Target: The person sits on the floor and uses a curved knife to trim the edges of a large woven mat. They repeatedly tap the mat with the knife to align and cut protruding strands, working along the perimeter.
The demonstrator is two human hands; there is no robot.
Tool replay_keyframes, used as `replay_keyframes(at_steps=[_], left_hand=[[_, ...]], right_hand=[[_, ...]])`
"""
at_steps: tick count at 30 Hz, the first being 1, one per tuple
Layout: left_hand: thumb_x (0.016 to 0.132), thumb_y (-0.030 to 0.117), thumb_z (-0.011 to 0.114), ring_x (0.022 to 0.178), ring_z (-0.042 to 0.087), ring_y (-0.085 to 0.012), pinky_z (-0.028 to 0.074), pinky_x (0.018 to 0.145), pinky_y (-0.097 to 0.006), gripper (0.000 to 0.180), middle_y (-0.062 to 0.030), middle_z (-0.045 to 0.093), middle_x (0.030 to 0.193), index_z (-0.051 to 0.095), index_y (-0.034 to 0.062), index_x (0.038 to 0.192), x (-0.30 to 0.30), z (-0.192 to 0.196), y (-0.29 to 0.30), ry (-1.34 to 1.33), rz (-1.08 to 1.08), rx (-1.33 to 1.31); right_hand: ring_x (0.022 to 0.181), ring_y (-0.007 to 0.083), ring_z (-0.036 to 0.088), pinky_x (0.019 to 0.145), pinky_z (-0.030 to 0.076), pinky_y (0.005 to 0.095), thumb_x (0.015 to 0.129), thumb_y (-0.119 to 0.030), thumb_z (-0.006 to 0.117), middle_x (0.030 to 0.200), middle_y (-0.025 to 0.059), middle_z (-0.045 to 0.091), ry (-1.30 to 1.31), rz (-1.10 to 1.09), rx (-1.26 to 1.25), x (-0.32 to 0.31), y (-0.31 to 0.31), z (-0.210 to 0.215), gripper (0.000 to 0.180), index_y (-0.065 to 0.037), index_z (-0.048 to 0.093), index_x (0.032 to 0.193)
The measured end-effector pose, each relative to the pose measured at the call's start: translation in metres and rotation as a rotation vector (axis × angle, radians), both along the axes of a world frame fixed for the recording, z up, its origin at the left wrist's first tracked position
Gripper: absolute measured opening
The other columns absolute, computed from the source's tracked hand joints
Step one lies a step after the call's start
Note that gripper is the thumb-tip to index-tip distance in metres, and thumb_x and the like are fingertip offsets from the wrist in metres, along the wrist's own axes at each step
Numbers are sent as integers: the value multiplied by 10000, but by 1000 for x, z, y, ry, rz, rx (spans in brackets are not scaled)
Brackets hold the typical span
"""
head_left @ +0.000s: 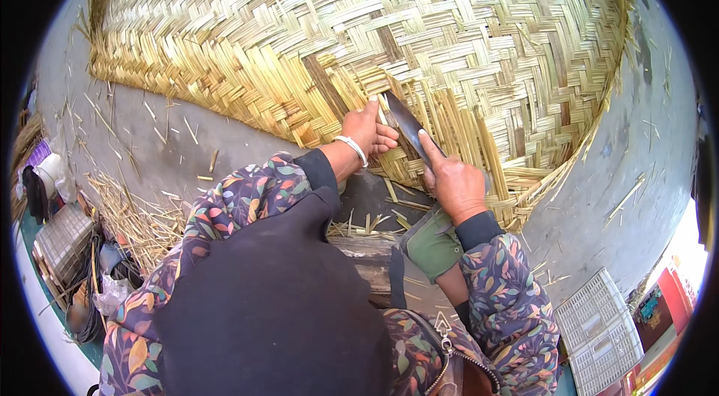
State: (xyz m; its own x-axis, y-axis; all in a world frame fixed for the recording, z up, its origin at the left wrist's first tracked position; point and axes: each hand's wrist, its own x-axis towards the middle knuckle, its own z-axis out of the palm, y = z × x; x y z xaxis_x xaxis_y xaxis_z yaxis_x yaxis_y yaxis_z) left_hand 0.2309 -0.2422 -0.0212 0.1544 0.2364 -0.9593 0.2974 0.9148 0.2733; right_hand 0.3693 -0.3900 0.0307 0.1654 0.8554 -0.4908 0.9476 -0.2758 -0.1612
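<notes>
A large woven mat (479,37) of flat, split-cane-like strips spreads in front of me, pale on top with a yellower band along its near edge. My right hand (453,183) grips a knife, its thumb laid along the dark, broad blade (404,123). The blade points away and to the left, over the loose strip ends. Just left of the blade, my left hand (365,130) has its fingers curled and its thumb against a narrow pale strip (383,105) at the mat's edge. Upright yellow strips (457,126) stand right of the knife. The knife's handle is mostly hidden in my palm.
Scraps and a heap of cut strips (142,220) lie on the grey floor (202,141) at left. A green shoe (434,244) is below my right hand, near a worn wooden piece (367,265). Plastic crates (599,332) stand at lower right; cables and bags are at far left.
</notes>
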Motion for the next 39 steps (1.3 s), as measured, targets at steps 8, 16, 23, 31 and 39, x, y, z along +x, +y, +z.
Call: replay_keyframes(at_steps=[8, 16, 23, 31, 39], left_hand=[[912, 354, 603, 840, 677, -273, 525, 737, -414, 388, -113, 691, 1013, 600, 95, 1201, -44, 23, 15, -69, -1335, 1153], [911, 434, 529, 1472, 204, -175, 77, 1198, -469, 664, -32, 269, 1585, 361, 140, 1482, -68, 4, -8, -273, -1882, 1560], [935, 470, 517, 1475, 198, -178, 100, 1197, -470, 692, -41, 264, 1585, 329, 122, 1503, -66, -4, -3, -253, -1911, 1554], [944, 450, 508, 1464, 225, -176, 107, 1206, -417, 683, -32, 242, 1592, 305, 121, 1507, -64, -12, -4, -305, -1765, 1490], [881, 245, 604, 1375, 398, -238, 315, 1132, -415, 513, -93, 423, 1482, 501, 84, 1356, -77, -15, 1, -386, -1569, 1810]], right_hand=[[569, 289, 654, 495, 522, 420, 865, -335, 647, 697, 119, 629, -5, 44, -55, 7, 3, -1, 696, -377, 333, 1485], [525, 234, 644, 458, 515, 382, 852, -254, 623, 673, 81, 610, -45, 75, 14, 8, 3, 3, 626, -355, 435, 1440], [481, 213, 616, 419, 487, 366, 870, -272, 617, 652, 65, 567, -110, 96, -45, 18, -23, 25, 613, -357, 423, 1445], [465, 190, 594, 405, 467, 344, 853, -263, 642, 635, 48, 536, -273, 210, -197, 53, -61, 81, 602, -371, 465, 1418], [480, 245, 613, 434, 482, 386, 856, -311, 659, 626, 91, 551, -212, 212, -146, 37, -37, 74, 607, -352, 453, 1425]])
